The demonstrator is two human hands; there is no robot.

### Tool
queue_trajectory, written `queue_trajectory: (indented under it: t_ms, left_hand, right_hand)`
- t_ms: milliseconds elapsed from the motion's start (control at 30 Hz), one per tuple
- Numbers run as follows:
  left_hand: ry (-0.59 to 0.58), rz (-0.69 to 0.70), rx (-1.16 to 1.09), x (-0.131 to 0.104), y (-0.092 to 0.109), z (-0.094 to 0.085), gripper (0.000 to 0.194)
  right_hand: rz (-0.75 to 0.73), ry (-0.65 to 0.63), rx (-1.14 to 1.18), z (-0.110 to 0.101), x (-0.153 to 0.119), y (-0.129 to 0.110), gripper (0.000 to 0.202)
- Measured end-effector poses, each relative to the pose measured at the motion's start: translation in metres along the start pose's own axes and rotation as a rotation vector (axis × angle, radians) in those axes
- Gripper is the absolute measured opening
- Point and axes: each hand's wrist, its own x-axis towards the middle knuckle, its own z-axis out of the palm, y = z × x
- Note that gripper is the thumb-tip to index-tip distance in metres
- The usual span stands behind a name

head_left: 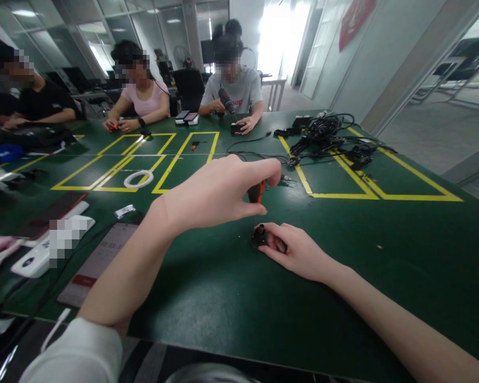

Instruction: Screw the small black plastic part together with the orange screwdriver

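My left hand (223,191) is closed around a small screwdriver (257,192) with a black and orange handle. The screwdriver stands upright, its thin shaft pointing down at a small round black part (259,238) on the green table (383,276). Whether the tip touches the part is too small to tell. My right hand (295,249) pinches that black part from the right, its fingertips at the edge and beside the short raised post.
Tangled black cables (323,133) lie at the back right. A white tape roll (138,179), a phone (99,260) and a white power strip (51,247) are on the left. Across the table, a person (233,88) holds a power drill (226,100); other people sit further left.
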Motion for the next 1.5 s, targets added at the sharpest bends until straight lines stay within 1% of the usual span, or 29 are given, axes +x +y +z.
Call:
queue_trajectory:
  t_ms: [67,200,300,400,500,567,667,800,900,1033,1167,1333,1500]
  left_hand:
    - [0.006,-0.017,0.01,0.001,0.0,0.001,0.022]
    - [0.034,-0.073,0.055,0.005,0.004,0.006,0.03]
    - [0.028,-0.079,0.055,0.006,0.006,0.008,0.03]
    - [0.006,-0.049,0.016,0.003,0.006,0.006,0.033]
    - [-0.052,0.025,-0.079,-0.002,0.002,0.002,0.041]
    - [-0.069,0.066,-0.138,-0.003,0.0,0.0,0.037]
    - [-0.043,0.099,-0.175,-0.003,0.0,0.001,0.031]
    - [-0.057,0.142,-0.205,0.0,0.002,0.001,0.032]
    - [-0.062,0.127,-0.207,0.001,0.003,-0.001,0.031]
    - [-0.04,0.085,-0.215,0.0,0.002,-0.003,0.028]
    - [-0.014,0.054,-0.191,0.0,0.001,-0.002,0.028]
    - [0.007,0.057,-0.109,-0.001,0.002,-0.001,0.03]
    - [0.033,0.046,-0.007,0.001,0.001,0.002,0.026]
  right_hand:
    - [-0.001,-0.003,0.003,0.0,0.0,0.0,0.017]
    - [-0.002,0.001,-0.002,0.001,0.001,0.002,0.019]
    - [-0.002,0.003,-0.004,0.0,0.001,0.002,0.017]
    - [-0.008,0.0,-0.004,-0.001,0.001,0.001,0.016]
    - [-0.011,-0.004,-0.005,-0.001,0.0,0.0,0.015]
    - [-0.006,-0.005,-0.011,-0.001,0.0,0.0,0.014]
    - [-0.006,-0.001,-0.018,0.0,0.0,0.001,0.013]
    - [-0.011,0.003,-0.016,0.0,0.0,0.002,0.014]
    - [-0.007,-0.001,-0.011,0.0,0.0,0.001,0.015]
    - [0.0,-0.002,-0.007,-0.001,0.0,0.001,0.014]
    - [0.008,-0.007,-0.009,-0.001,0.0,0.0,0.015]
    - [0.004,-0.01,-0.01,-0.001,0.0,0.0,0.015]
    - [0.0,-0.005,-0.007,-0.001,0.0,0.0,0.018]
